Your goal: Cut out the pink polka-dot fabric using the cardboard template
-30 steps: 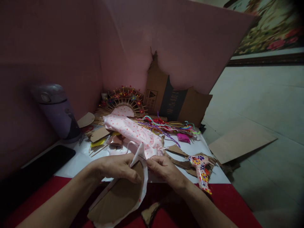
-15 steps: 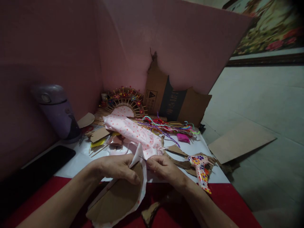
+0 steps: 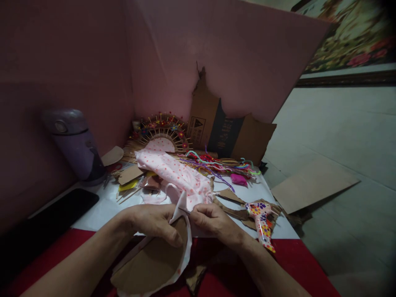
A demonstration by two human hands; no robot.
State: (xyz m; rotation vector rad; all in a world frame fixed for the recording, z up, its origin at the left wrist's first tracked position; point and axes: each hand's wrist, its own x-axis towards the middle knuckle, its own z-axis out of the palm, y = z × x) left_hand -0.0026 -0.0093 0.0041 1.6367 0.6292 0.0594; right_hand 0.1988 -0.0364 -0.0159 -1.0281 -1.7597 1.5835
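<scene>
A rounded cardboard piece (image 3: 151, 264) lies over polka-dot fabric, whose pale edge (image 3: 188, 243) sticks out around its rim. My left hand (image 3: 156, 225) is closed on the cardboard and fabric, thumb on top of the brown face. A pointed flap of the fabric (image 3: 182, 206) stands up beyond my left fingers. My right hand (image 3: 206, 218) pinches a thin dark pointed thing (image 3: 185, 210), its tip against that flap; the rest of it is hidden in the fingers. A larger bunched pink polka-dot cloth (image 3: 176, 171) lies just beyond both hands.
A hot glue gun with a flower pattern (image 3: 261, 222) lies at right on cardboard scraps. Colourful pipe cleaners (image 3: 216, 163), a stick-and-flower fan shape (image 3: 163, 128) and torn cardboard (image 3: 229, 128) are at the back. A purple bottle (image 3: 77, 144) and black phone (image 3: 74, 204) are at left.
The fabric flap has tipped over toward the right, and the thin pointed thing now meets it. The right hand has shifted slightly left; the cardboard piece has turned a little.
</scene>
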